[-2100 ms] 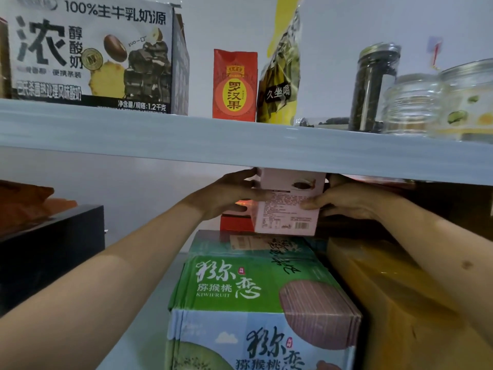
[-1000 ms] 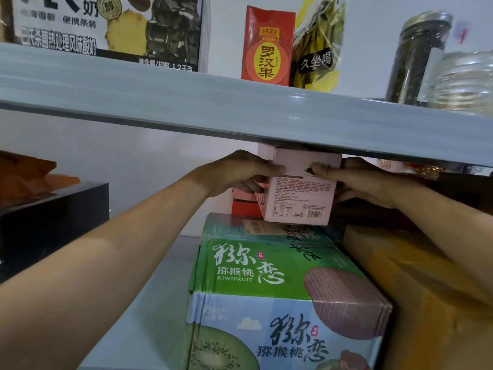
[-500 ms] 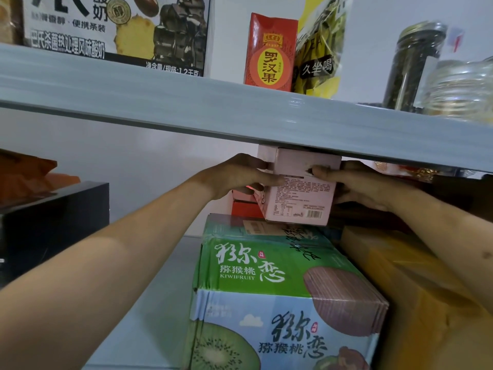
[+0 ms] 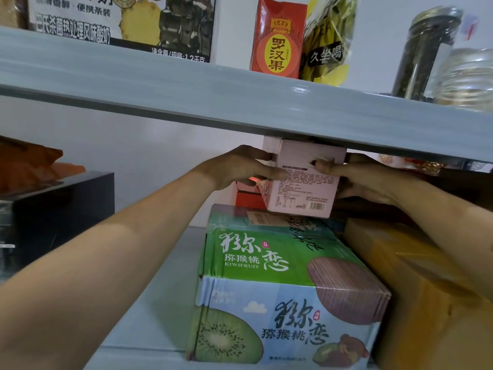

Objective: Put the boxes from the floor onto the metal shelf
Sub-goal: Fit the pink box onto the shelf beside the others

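A small pink box (image 4: 301, 182) sits atop the green kiwifruit carton (image 4: 269, 265) on the metal shelf (image 4: 170, 263), just under the upper shelf board (image 4: 213, 97). My left hand (image 4: 240, 166) and right hand (image 4: 360, 182) grasp its two sides.

Two hands (image 4: 240, 166) (image 4: 373, 182) were in view. The lower shelf (image 4: 160, 303) carried one pink box (image 4: 301, 193), one kiwifruit carton (image 4: 266, 276), one brown carton (image 4: 426, 289) and one black box (image 4: 53, 209). The upper shelf (image 4: 213, 102) carried two jars (image 4: 424, 54) (image 4: 466, 78).

Both hands have lifted the pink box (image 4: 302, 182) against the upper shelf (image 4: 240, 102).
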